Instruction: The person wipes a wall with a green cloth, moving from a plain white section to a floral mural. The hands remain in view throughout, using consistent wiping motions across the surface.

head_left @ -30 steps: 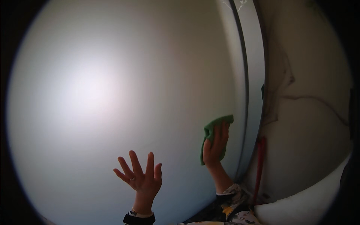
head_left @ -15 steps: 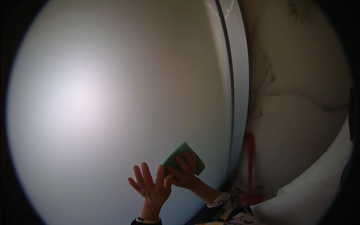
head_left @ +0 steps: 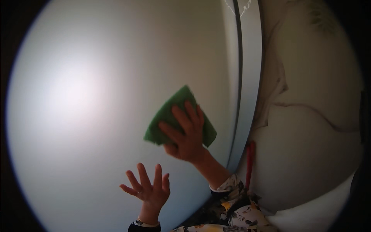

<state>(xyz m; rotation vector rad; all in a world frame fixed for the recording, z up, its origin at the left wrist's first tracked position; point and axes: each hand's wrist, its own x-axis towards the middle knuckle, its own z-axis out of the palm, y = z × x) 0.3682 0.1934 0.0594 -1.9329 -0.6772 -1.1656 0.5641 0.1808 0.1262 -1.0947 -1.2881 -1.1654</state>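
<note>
A folded green cloth (head_left: 154, 132) lies against a large, smooth, pale panel (head_left: 89, 166). Spread over it, the fingers of my right hand (head_left: 188, 137) press and hold it, with the thumb near its lower edge. The cloth's corners stick out above, left and right of the hand. Lower and to the left, my left hand (head_left: 151, 192) is bare, fingers stretched and fanned out. It holds nothing; whether it touches the panel I cannot tell.
A dark seam (head_left: 240, 58) and a pale blue-grey edge strip (head_left: 251, 65) run along the panel's right side. Beyond lies a beige surface (head_left: 309, 77) with dark vein-like lines. A red stick-like thing (head_left: 250, 162) and a white form (head_left: 313, 212) are at lower right.
My right hand has moved up across the panel with the green cloth, which now shows larger. The left hand has shifted slightly left, away from the right hand, and stays open.
</note>
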